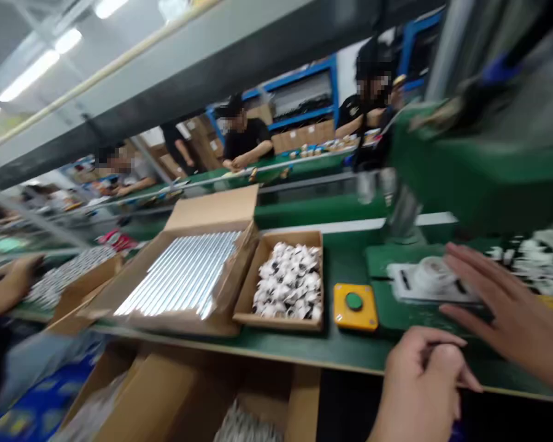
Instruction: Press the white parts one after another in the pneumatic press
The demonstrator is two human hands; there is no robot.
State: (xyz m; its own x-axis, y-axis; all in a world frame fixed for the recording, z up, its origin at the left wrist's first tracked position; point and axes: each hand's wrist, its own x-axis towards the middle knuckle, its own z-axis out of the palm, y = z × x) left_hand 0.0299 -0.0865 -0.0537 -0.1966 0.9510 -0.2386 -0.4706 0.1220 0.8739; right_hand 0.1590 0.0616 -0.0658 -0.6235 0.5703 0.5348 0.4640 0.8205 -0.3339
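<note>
My right hand (511, 313) is open, its fingers stretched out beside a white round plastic part (433, 274). That part sits on a pale metal fixture plate (403, 287) on the base of a green press (470, 178). The fingertips come close to the part; I cannot tell whether they touch it. Nearer the table edge, my left hand (421, 380) is closed with curled fingers, and anything inside is hidden. To its left lies a yellow box with a green push button (343, 313).
A cardboard tray of small white parts (287, 282) stands left of the button, beside a carton of shiny metal tubes (179, 276). More white pieces (544, 264) lie at right. Open cartons (166, 393) stand below the bench. Several co-workers sit across the line; another person's arm (13, 285) reaches in at left.
</note>
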